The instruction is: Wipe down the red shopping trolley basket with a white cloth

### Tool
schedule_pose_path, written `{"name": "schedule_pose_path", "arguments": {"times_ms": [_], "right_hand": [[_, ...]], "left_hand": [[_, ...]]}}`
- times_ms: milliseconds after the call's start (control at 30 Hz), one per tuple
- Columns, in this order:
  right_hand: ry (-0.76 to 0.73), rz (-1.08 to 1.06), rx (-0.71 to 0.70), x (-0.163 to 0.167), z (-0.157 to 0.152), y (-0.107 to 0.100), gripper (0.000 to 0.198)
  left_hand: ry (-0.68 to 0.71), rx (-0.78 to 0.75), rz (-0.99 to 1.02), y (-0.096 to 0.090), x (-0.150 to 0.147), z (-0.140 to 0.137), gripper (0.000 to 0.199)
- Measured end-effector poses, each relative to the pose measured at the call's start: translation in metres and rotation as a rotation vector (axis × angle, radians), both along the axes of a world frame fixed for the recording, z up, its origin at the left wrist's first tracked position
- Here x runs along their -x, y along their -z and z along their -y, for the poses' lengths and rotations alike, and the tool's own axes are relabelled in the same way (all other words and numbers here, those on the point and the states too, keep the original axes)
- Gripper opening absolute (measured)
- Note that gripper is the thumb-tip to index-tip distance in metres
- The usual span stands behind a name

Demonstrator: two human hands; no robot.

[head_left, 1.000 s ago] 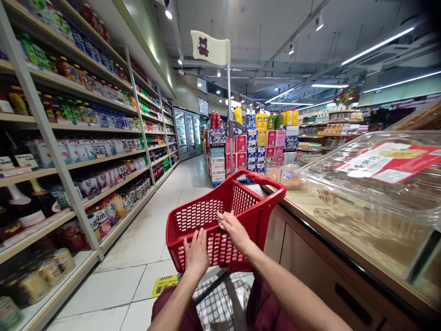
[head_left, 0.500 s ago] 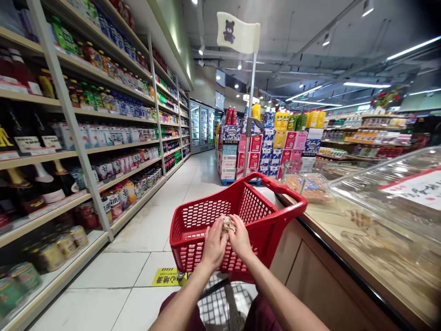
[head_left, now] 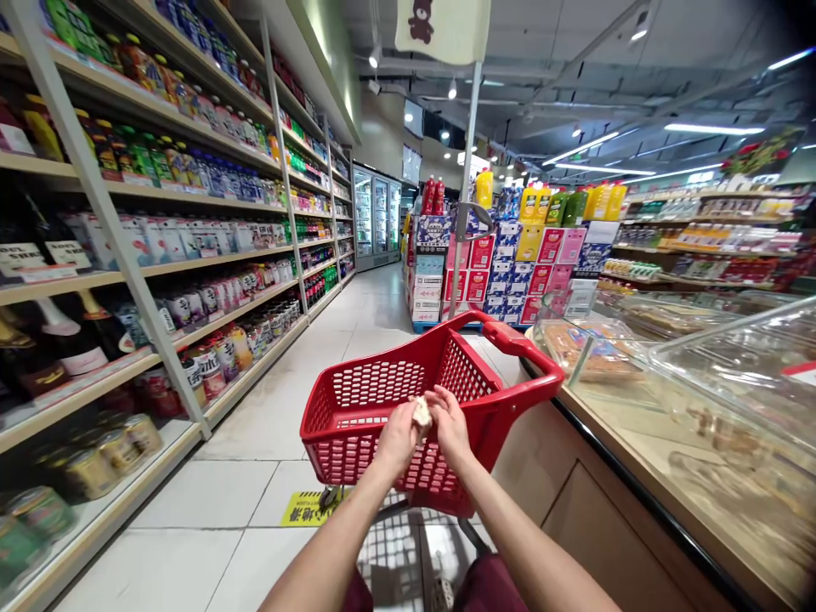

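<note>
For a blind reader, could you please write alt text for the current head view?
The left hand holds a small whitish item beside the right hand, before a red shopping cart. Drink shelves stand left, a counter right.

The fingers (head_left: 403, 418) partly hide a pale lump (head_left: 422, 412), seemingly crumpled, and the top edge crops the bear flag (head_left: 450, 30).

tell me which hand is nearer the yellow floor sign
Left. The left hand is above and to the right of the yellow floor sign; the right hand is farther right.
</note>
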State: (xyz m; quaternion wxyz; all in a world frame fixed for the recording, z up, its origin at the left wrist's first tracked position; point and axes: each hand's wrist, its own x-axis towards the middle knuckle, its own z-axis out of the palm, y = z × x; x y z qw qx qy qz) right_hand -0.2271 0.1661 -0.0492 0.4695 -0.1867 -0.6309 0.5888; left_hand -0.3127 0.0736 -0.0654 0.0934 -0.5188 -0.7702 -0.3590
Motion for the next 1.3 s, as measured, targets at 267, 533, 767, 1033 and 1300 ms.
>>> {"name": "schedule_pose_path", "arguments": {"times_ms": [267,533,767,1033,1300], "right_hand": [[0.234,0.543,-0.886,0.011,-0.026,0.002,0.035],[0.156,0.406,-0.867,-0.001,-0.038,0.008,0.04],[0.128,0.351,-0.866,-0.006,-0.022,0.005,0.043],[0.105,0.336,-0.86,-0.019,-0.026,0.006,0.042],[0.191,0.373,-0.969,-0.024,-0.029,0.016,0.042]], "left_hand": [[-0.09,0.022,-0.019,0.011,0.013,-0.037,0.041],[-0.01,0.191,-0.201,0.008,0.042,0.009,0.027],[-0.276,0.15,-0.167,0.005,0.044,0.035,0.027],[-0.193,0.117,-0.165,0.004,0.037,0.026,0.025],[-0.213,0.078,-0.194,0.02,0.027,0.017,0.035]]}}
